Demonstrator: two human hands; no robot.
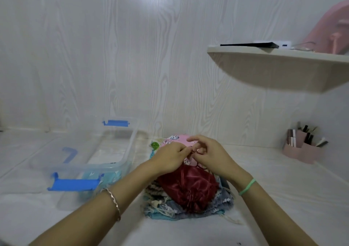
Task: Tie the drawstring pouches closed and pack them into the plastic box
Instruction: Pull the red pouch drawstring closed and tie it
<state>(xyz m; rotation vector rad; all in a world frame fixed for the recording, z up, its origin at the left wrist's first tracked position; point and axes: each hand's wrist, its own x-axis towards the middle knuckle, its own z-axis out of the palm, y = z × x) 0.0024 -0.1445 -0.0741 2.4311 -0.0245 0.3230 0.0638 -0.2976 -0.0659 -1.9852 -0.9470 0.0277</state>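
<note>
Pinching drawstring (194,152), left hand (170,159), right hand (210,156), red pouch (188,188)

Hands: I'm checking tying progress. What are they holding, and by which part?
Left hand and right hand pinch the drawstring of the red pouch.

Two hands, left hand (170,158) and right hand (212,156), pinch one red cord (194,152) above one red satin pouch (188,186) atop a heap of pouches (164,207) too tangled to count. One clear plastic box (130,147) shows three blue latches (73,183). One shelf (273,66), one pink organizer (300,150), one metal bracelet (115,202), one green wristband (246,187).
</note>
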